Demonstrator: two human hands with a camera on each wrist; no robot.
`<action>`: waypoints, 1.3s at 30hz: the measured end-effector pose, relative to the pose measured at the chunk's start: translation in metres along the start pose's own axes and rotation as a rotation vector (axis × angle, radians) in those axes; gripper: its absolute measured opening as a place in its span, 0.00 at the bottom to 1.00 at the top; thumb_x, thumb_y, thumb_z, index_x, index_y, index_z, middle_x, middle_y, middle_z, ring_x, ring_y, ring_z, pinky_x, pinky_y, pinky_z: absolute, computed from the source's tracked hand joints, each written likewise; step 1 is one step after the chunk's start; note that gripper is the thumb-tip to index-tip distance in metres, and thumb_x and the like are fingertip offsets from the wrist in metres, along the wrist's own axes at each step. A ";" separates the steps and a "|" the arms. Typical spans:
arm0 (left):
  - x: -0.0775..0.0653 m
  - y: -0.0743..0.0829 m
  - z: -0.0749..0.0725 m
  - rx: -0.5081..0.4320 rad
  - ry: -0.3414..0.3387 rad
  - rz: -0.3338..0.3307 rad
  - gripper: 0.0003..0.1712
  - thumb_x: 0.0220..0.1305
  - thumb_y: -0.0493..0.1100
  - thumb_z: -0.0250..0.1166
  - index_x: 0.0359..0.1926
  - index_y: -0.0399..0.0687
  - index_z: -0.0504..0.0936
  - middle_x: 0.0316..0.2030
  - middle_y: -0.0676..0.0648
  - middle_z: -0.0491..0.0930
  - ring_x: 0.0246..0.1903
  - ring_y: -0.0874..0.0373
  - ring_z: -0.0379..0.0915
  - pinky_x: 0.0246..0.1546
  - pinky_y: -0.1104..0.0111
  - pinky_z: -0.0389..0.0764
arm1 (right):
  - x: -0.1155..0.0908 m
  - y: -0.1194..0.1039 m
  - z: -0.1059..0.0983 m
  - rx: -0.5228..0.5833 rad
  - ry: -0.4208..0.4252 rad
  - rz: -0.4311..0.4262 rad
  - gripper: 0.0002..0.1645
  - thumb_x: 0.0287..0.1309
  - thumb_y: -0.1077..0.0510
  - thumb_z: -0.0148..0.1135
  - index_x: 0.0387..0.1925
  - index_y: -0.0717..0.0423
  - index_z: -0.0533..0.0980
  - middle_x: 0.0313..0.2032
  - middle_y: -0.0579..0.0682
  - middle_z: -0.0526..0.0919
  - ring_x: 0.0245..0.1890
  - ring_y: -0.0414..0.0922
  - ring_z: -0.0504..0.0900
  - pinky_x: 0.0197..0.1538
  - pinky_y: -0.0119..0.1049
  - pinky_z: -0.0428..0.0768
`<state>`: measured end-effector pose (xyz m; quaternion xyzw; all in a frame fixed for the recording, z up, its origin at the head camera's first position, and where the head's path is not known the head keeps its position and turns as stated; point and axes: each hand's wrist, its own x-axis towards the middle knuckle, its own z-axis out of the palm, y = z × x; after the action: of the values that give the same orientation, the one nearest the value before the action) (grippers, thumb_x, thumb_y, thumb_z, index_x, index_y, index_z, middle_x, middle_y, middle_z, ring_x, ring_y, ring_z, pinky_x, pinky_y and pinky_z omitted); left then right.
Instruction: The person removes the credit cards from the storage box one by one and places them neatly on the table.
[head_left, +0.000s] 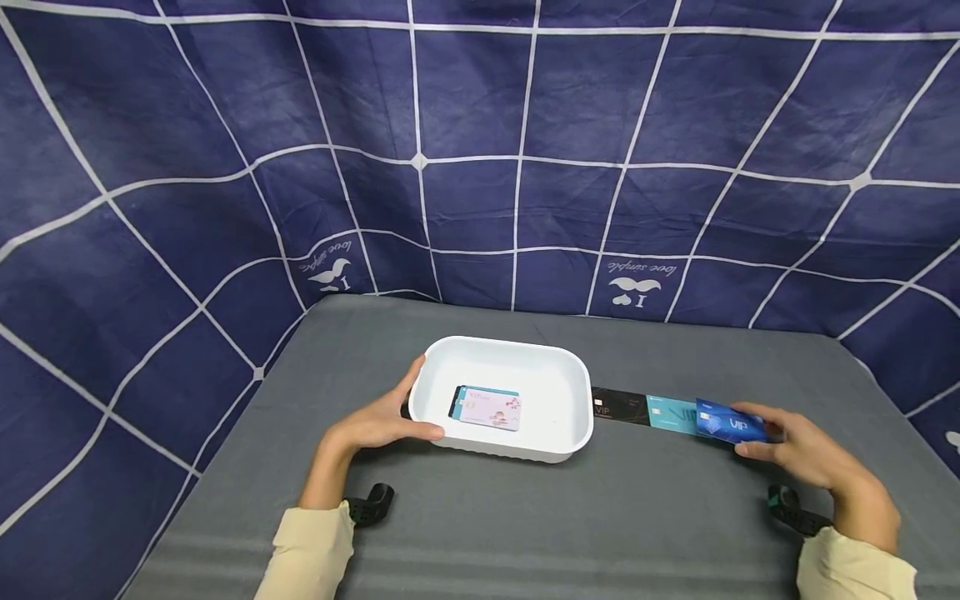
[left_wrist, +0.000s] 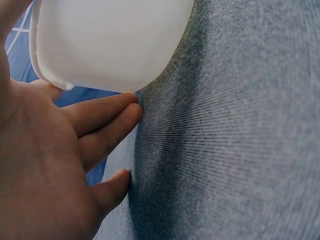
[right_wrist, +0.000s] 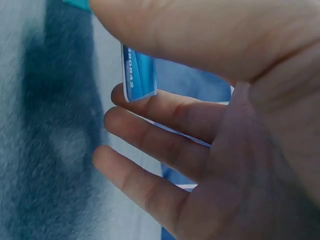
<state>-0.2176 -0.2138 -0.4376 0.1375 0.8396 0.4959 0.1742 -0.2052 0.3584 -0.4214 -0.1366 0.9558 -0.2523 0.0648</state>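
A white plastic tray (head_left: pixel 555 442) stands on the table, and my left hand (head_left: pixel 378 421) grips its left end, thumb at the near corner and index finger along the far side. In the left wrist view, other fingers of the left hand (left_wrist: pixel 65 150) lie beside and below the tray wall (left_wrist: pixel 110 50). Inside the tray rests a pink VIP card (head_left: pixel 491 409) on top of other cards. My right hand (head_left: pixel 813 450) pinches a blue VIP card (head_left: pixel 727 422) by its right end; the right wrist view shows the card's edge (right_wrist: pixel 140 75) between thumb and fingers.
A black VIP card (head_left: pixel 621 406) and a teal VIP card (head_left: pixel 671 414) lie in a row between the tray and the blue card. Grey cloth (head_left: pixel 570 525) covers the table. A blue checked curtain (head_left: pixel 480 200) hangs behind and at the left.
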 end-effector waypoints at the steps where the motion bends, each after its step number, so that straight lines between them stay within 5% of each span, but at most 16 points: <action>1: 0.000 0.000 0.000 0.002 0.001 -0.001 0.72 0.50 0.55 0.77 0.79 0.57 0.30 0.77 0.44 0.36 0.73 0.46 0.38 0.68 0.45 0.45 | 0.000 0.002 0.001 -0.005 0.004 0.005 0.37 0.55 0.56 0.72 0.61 0.71 0.70 0.45 0.66 0.79 0.40 0.49 0.74 0.36 0.32 0.71; 6: 0.000 0.000 0.000 -0.002 -0.001 0.007 0.72 0.50 0.55 0.77 0.79 0.57 0.30 0.77 0.45 0.35 0.73 0.46 0.37 0.68 0.44 0.44 | 0.001 0.009 0.001 -0.052 0.007 0.032 0.36 0.56 0.57 0.72 0.60 0.72 0.68 0.40 0.61 0.78 0.36 0.49 0.72 0.36 0.38 0.71; 22: 0.001 0.000 0.000 -0.003 0.000 0.006 0.72 0.51 0.54 0.77 0.79 0.56 0.30 0.77 0.43 0.35 0.73 0.44 0.36 0.67 0.41 0.43 | 0.002 0.026 0.006 -0.099 0.037 0.009 0.34 0.51 0.63 0.73 0.57 0.75 0.69 0.41 0.75 0.78 0.41 0.62 0.76 0.41 0.54 0.73; 27: 0.000 0.001 0.000 -0.005 -0.006 0.018 0.72 0.52 0.54 0.76 0.78 0.56 0.29 0.77 0.44 0.33 0.73 0.45 0.35 0.68 0.42 0.43 | 0.001 0.026 0.008 -0.076 0.013 0.070 0.35 0.56 0.62 0.69 0.61 0.74 0.66 0.46 0.78 0.71 0.46 0.68 0.67 0.44 0.63 0.67; 35: 0.000 0.001 -0.001 -0.031 -0.015 0.035 0.72 0.52 0.52 0.77 0.78 0.54 0.29 0.77 0.43 0.33 0.73 0.45 0.35 0.68 0.44 0.43 | 0.003 0.022 0.011 -0.096 0.027 0.095 0.33 0.59 0.65 0.64 0.63 0.74 0.63 0.38 0.66 0.67 0.40 0.59 0.63 0.37 0.46 0.62; 39: 0.000 0.000 -0.001 -0.031 -0.011 0.030 0.72 0.52 0.52 0.77 0.78 0.53 0.29 0.77 0.43 0.33 0.73 0.45 0.35 0.68 0.44 0.42 | 0.005 0.021 0.012 -0.113 0.054 0.080 0.31 0.58 0.66 0.64 0.61 0.75 0.66 0.36 0.65 0.67 0.38 0.58 0.64 0.36 0.46 0.62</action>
<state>-0.2184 -0.2142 -0.4369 0.1501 0.8287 0.5105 0.1735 -0.2123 0.3690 -0.4427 -0.0947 0.9746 -0.1986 0.0412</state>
